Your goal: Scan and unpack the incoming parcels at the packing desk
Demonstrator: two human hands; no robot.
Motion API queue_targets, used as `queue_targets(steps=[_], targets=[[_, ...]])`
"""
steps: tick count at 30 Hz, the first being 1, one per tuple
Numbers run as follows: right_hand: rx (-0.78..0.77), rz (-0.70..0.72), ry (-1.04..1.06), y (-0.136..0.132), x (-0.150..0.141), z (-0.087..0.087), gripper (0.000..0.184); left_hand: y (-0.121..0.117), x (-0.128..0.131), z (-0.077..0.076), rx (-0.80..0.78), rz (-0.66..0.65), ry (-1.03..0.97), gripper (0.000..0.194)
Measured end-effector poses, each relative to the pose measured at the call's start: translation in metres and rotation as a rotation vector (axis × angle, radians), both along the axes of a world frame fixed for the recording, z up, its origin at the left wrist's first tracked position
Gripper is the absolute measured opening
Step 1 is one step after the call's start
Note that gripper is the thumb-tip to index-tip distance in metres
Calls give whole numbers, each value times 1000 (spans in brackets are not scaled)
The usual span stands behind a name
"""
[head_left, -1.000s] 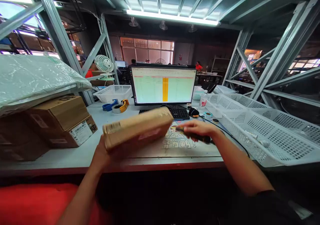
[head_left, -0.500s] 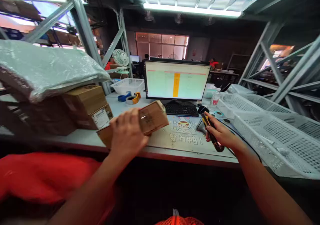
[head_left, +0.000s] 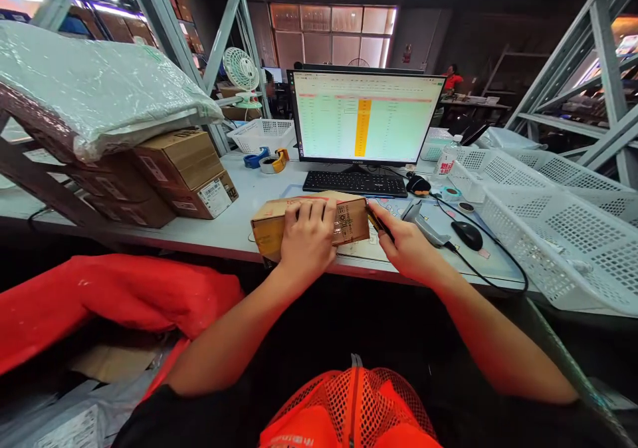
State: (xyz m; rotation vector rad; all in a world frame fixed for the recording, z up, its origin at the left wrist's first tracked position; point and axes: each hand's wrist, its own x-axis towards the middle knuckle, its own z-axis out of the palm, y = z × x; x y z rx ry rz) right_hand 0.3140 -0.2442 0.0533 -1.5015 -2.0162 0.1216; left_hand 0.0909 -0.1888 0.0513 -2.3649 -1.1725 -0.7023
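Observation:
A small cardboard box [head_left: 349, 222] with a printed label lies flat on the white desk [head_left: 239, 225], close to its front edge. My left hand [head_left: 308, 234] presses down on top of the box, fingers spread over it. My right hand [head_left: 406, 250] grips a yellow and black utility knife [head_left: 379, 225], whose tip is at the box's right end. The blade itself is hidden at that end. A grey handheld barcode scanner [head_left: 425, 225] lies on the desk just right of my right hand.
A keyboard [head_left: 355, 183] and monitor [head_left: 363, 115] stand behind the box. A computer mouse [head_left: 467, 235] and its cable lie to the right, beside white plastic baskets [head_left: 563, 242]. Stacked cartons [head_left: 184, 175] and a plastic-wrapped package [head_left: 100, 86] sit left; a tape dispenser [head_left: 272, 161] stands behind.
The box has gone from tilted in my left hand to flat on the desk. My right hand has moved left, bringing the knife to the box. The view has tilted lower.

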Motion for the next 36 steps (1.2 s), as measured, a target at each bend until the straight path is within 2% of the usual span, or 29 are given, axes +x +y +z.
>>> queue_targets(steps=[4,8,10,12,15,19,22,25,29,32,34,36], targets=[[-28,-133,-85,-4,-18,-8,73,2,2,-1,7,4,-16,70],[-139,-263,-150,-14,-31,-25,76,4,7,-4,-2,12,-49,66],[-181,-240,-155,-21,-27,-32,74,6,4,-3,-6,6,-60,65],[-138,-163,-125,-28,-13,-33,69,8,-6,1,-8,15,-93,65],[30,-95,-92,-30,14,-20,60,13,-33,10,3,60,-238,66],[169,27,-181,-12,34,16,50,18,-72,17,21,1,-381,76],[244,185,-260,15,25,40,49,18,-88,14,20,-57,-423,78],[313,328,-307,40,5,54,47,18,-101,9,2,-104,-461,81],[380,426,-358,54,-24,61,46,19,-123,6,-70,-143,-530,81],[365,442,-412,58,-38,58,48,20,-140,2,-160,-206,-596,82],[303,421,-453,70,-34,51,51,20,-150,-1,-200,-230,-646,82],[190,283,-519,90,-14,38,54,20,-161,-5,-239,-221,-706,83]])
